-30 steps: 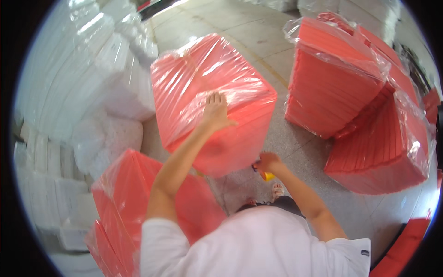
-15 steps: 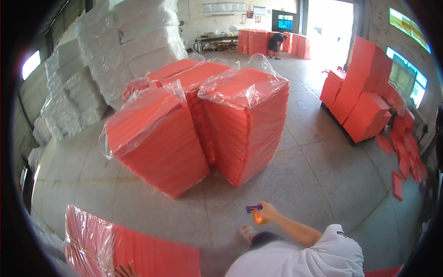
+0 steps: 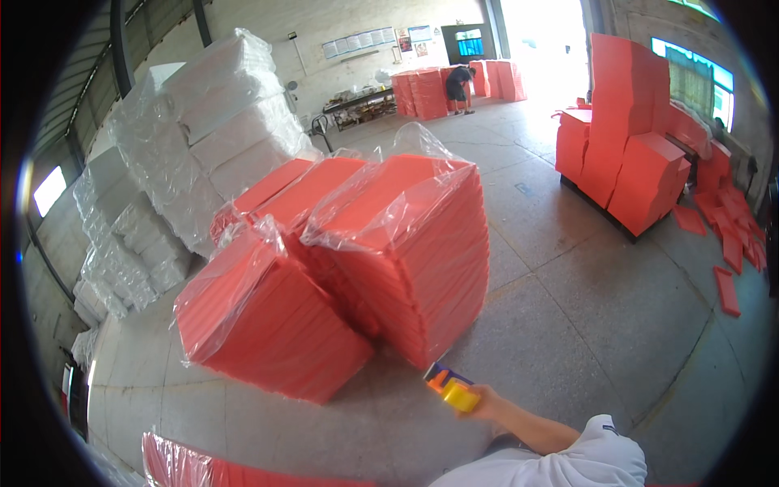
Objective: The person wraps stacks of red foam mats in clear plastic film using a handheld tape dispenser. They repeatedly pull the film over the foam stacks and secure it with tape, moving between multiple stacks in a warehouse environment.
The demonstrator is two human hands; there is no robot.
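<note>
Clasping a tape dispenser (image 3: 459, 395), the right hand (image 3: 484, 403) hangs — near a red stack (image 3: 415, 260).

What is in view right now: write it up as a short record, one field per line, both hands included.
Right hand: holds a tape dispenser with yellow tape
Left hand: out of view
Ahead: red stacks in clear plastic, standing close together on the floor
Lower edge: part of a plastic-wrapped red bundle
Left side: white blocks in clear plastic, piled high
Right side: red blocks on a low dark base; loose red pieces beyond
Background: a person bending beside more red stacks
</note>
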